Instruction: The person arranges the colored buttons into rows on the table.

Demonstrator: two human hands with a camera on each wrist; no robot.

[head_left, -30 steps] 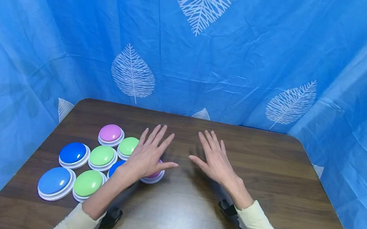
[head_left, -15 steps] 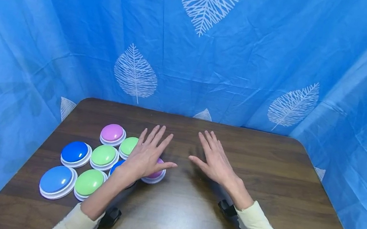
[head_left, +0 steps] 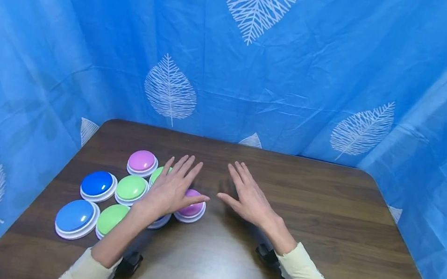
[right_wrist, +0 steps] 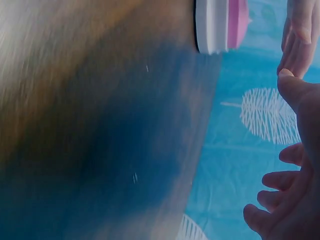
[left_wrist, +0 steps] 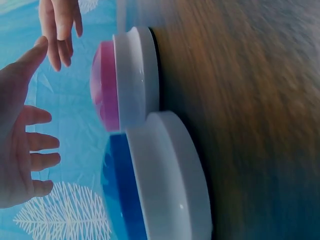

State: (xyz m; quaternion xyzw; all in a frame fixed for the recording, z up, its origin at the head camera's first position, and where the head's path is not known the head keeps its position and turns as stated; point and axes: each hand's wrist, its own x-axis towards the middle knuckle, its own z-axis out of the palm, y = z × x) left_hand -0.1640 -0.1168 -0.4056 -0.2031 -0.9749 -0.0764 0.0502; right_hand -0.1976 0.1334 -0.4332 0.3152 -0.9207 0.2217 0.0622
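In the head view my left hand [head_left: 167, 192] is held over the right part of a group of round dome push buttons, fingers spread and straight, holding nothing. Close under its thumb lies a purple button [head_left: 190, 208] on a white base. A darker blue button [head_left: 159, 222] and a green button [head_left: 157, 175] are partly hidden by this hand. The left wrist view shows a gap between the hand [left_wrist: 17, 150] and the pink-purple dome [left_wrist: 106, 85]. My right hand [head_left: 250, 202] hovers over bare tabletop to the right, fingers extended, with nothing in it.
Farther left stand a pink button [head_left: 141, 161], a green button [head_left: 130, 188], a dark blue button [head_left: 97, 184], a lighter blue button [head_left: 75, 217] and another green button [head_left: 112, 217]. They rest on a brown wooden table [head_left: 343, 230]. A blue leaf-patterned curtain [head_left: 300, 74] surrounds its back and sides.
Both hands have shifted slightly left, so more of the purple button shows. The table, buttons and curtain appear a little farther right as the head view turns. Both hands stay spread.
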